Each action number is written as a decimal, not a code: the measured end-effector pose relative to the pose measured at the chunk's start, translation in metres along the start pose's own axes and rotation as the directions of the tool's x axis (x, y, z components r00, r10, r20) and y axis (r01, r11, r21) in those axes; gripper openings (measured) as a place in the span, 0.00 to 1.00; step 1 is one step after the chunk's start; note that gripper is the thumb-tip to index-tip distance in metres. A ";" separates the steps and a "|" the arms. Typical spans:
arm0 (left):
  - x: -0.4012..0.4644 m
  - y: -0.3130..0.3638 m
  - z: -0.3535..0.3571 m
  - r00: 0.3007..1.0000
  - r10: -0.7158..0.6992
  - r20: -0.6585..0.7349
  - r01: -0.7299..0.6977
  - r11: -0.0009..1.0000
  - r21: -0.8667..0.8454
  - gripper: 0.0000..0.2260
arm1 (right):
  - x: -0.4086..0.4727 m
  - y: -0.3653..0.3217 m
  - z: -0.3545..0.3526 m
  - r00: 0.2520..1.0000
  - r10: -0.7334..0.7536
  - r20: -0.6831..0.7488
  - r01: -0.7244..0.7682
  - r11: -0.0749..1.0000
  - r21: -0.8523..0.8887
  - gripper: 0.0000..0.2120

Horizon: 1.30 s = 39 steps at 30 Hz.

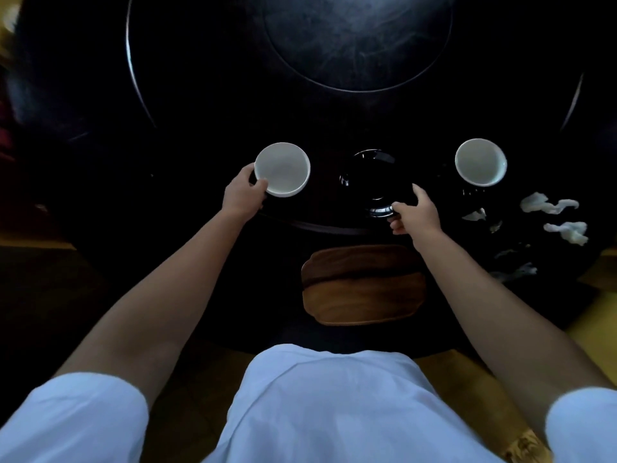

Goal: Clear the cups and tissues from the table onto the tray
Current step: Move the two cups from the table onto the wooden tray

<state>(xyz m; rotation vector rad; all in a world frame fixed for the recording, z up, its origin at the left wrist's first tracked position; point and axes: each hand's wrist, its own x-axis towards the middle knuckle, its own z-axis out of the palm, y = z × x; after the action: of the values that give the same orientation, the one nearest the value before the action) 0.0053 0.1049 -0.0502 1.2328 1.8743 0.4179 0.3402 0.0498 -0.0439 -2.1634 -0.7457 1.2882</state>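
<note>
My left hand (242, 195) grips the near rim of a white cup (283, 169) at the left of the dark table. Fingers of my right hand (415, 211) close around the near side of a black glossy cup (374, 177) at the middle. A second white cup (480, 166) stands untouched at the right. Crumpled white tissues (549, 206) and another tissue (569, 231) lie at the far right, with small scraps (475, 214) beside them. The brown wooden tray (362, 284) sits at the table's near edge, below my right hand, with nothing on it.
The round dark table (200, 128) has a raised turntable (357, 45) in its centre, behind the cups. More tissue scraps (516, 272) lie near the right edge. My white shirt (320, 402) fills the bottom of the view. Yellowish floor shows around the table.
</note>
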 end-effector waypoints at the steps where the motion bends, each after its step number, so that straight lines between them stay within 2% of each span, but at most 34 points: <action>1: -0.002 0.001 0.000 0.999 -0.023 0.034 0.027 0.991 -0.130 0.21 | 0.000 0.001 0.001 1.000 0.004 -0.005 -0.004 0.999 0.038 0.34; 4: -0.006 0.005 0.001 0.998 -0.052 0.033 0.059 0.956 -0.286 0.20 | -0.001 0.002 0.002 1.000 0.023 -0.018 -0.020 0.988 0.155 0.33; 8: -0.018 0.000 0.001 0.999 -0.043 0.008 0.043 0.949 -0.311 0.20 | -0.007 0.000 0.003 0.999 0.006 -0.046 0.005 0.970 0.242 0.32; 14: -0.059 -0.013 0.003 0.999 -0.009 0.042 0.025 0.916 -0.400 0.18 | -0.036 0.018 -0.003 0.999 0.005 -0.043 0.011 0.936 0.352 0.32; 18: -0.087 -0.034 0.009 0.998 0.033 0.051 -0.011 0.926 -0.378 0.18 | -0.061 0.050 -0.017 0.997 0.062 -0.039 -0.039 0.904 0.427 0.31; 24: -0.122 -0.063 0.035 0.992 0.071 0.107 -0.039 0.961 -0.274 0.21 | -0.093 0.108 -0.031 0.985 0.160 -0.070 -0.113 0.891 0.439 0.33; 31: -0.148 -0.079 0.066 0.981 0.024 0.195 0.025 0.970 -0.241 0.22 | -0.107 0.146 -0.038 0.974 0.216 -0.076 -0.163 0.888 0.430 0.33; 39: -0.151 -0.087 0.069 0.969 -0.008 0.249 0.056 0.980 -0.189 0.23 | -0.104 0.167 -0.040 0.964 0.254 -0.073 -0.201 0.885 0.420 0.33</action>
<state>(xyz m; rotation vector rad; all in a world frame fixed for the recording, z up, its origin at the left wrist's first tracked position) 0.0342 -0.0781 -0.0794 1.0691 1.5993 0.4007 0.3674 -0.1465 -0.0746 -1.9978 -0.1462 1.2713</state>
